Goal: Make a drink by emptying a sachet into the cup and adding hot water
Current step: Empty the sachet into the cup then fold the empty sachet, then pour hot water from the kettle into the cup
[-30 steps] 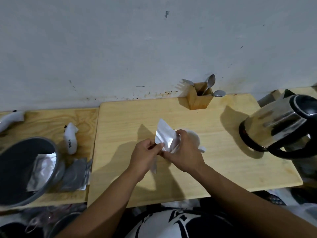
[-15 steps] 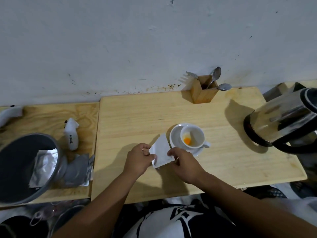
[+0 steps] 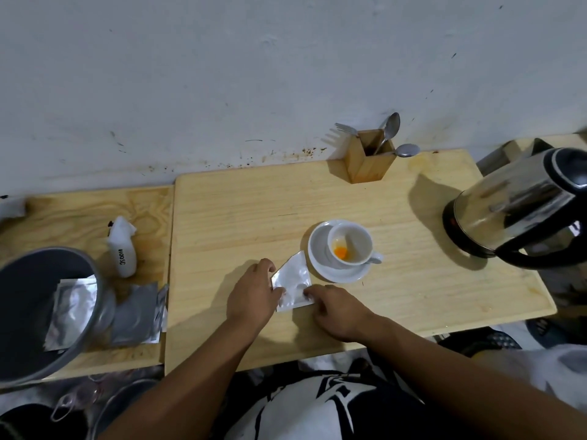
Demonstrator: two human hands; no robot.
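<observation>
A white cup (image 3: 351, 246) stands on a white saucer (image 3: 320, 265) on the light wooden table (image 3: 241, 217), with orange powder at its bottom. Just left of the saucer a silver sachet (image 3: 293, 285) lies flat on the table. My left hand (image 3: 254, 293) pinches its left edge and my right hand (image 3: 336, 308) presses on its lower right corner. A steel kettle (image 3: 514, 208) with a black handle stands at the table's right side.
A wooden holder (image 3: 370, 158) with spoons and a fork stands at the back by the wall. On the lower left table are a grey bin (image 3: 41, 312) with foil wrappers, more silver sachets (image 3: 136, 312) and a white device (image 3: 122, 249).
The sachet, held tilted over the cup a second ago, has come down to the left and now lies flat on the table under both hands. The cup with orange powder is uncovered.
</observation>
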